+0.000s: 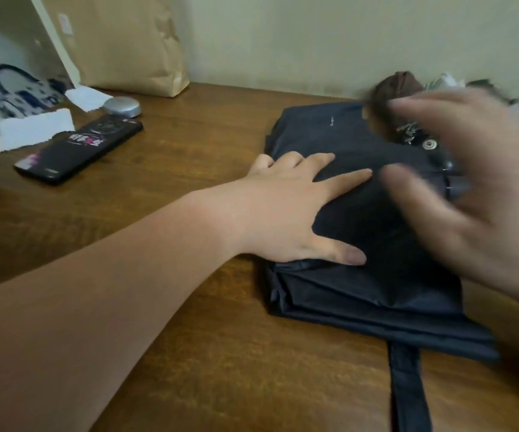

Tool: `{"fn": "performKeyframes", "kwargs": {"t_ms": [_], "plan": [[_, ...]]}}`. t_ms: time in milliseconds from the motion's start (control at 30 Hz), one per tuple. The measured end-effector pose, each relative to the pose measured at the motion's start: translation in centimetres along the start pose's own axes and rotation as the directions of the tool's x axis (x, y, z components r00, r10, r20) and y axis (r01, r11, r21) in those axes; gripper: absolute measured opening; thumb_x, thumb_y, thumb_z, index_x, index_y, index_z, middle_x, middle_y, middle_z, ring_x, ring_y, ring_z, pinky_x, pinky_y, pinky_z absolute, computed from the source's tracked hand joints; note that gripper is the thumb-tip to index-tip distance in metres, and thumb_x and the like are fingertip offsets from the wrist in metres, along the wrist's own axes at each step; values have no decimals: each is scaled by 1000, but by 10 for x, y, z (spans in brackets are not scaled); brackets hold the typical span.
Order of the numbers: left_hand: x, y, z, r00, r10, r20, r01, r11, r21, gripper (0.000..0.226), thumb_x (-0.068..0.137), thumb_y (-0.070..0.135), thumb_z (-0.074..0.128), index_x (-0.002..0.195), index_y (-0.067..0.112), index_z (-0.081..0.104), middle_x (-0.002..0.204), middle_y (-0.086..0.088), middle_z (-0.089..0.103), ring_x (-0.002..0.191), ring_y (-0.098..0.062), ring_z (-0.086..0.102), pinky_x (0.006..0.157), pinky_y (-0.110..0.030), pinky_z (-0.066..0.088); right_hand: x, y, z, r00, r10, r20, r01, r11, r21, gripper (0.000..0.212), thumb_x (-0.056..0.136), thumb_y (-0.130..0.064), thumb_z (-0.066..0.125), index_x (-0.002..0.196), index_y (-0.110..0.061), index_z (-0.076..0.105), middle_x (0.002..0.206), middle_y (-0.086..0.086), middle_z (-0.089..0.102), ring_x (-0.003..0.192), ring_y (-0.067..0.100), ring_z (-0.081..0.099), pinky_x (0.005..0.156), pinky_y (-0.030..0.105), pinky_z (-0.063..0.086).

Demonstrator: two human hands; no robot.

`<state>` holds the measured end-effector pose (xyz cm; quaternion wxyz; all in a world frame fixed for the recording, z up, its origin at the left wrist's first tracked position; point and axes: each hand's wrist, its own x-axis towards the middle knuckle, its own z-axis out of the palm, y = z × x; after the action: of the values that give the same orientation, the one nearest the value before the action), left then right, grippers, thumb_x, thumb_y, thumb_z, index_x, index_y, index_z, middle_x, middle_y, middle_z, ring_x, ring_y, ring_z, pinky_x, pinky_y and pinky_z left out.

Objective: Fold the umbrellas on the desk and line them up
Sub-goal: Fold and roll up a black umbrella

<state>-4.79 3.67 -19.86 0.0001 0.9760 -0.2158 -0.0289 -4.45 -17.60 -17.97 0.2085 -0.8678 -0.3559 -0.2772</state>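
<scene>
Dark umbrella point(376, 219) lies mid-desk point(189, 182), canopy flattened in pleats, not yet rolled. Strap point(407, 388) trails toward viewer, unfastened. Left hand point(286, 210) presses canopy flat, fingers straight and spread. Right hand point(476, 194) blurred above canopy, fingers spread, holding nothing. Brown bundle point(398, 85) by wall, probably second umbrella, state unclear. Lining-up judged not begun. White print point(330, 121) on canopy reads "Supe", rest illegible. Phone point(80, 151) sticker unreadable.
</scene>
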Motion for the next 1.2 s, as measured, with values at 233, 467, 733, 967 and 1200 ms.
{"fn": "performKeyframes", "kwargs": {"t_ms": [233,467,733,967,1200], "plan": [[-47,-16,-40,931,-268,-247,154,903,-400,32,89,53,70,119,42,69,126,19,64,118,4,54,109,-29,43,-13,18,43,895,161,417,-21,947,-320,98,89,-83,10,163,-20,16,168,13,22,156,26,17,127,48,12],[-99,13,-42,865,-438,244,445,447,-776,27,74,47,76,86,23,78,69,-5,73,51,-27,64,45,-29,49,-12,13,40,874,184,450,-37,948,-316,116,74,-97,6,164,-24,3,171,10,9,158,22,5,128,45,5],[-98,30,-22,848,-350,399,473,157,-867,40,93,24,72,54,17,66,41,3,48,30,-5,36,32,-16,21,-14,15,41,890,164,426,-37,956,-290,116,72,-96,6,164,-25,5,171,9,12,158,22,7,128,44,5],[-112,23,-20,809,-438,392,523,229,-821,26,95,19,70,76,1,70,51,-3,52,36,-10,42,34,-17,28,-15,18,43,899,148,412,-25,957,-289,117,72,-98,2,164,-25,6,170,9,15,158,23,10,128,46,7],[-133,50,-17,823,-512,245,417,254,-872,6,88,27,75,92,22,77,52,-5,61,35,-14,48,37,-20,37,-14,19,43,897,152,416,-28,957,-290,118,71,-98,2,164,-25,5,170,9,14,157,23,10,127,45,6]]}}
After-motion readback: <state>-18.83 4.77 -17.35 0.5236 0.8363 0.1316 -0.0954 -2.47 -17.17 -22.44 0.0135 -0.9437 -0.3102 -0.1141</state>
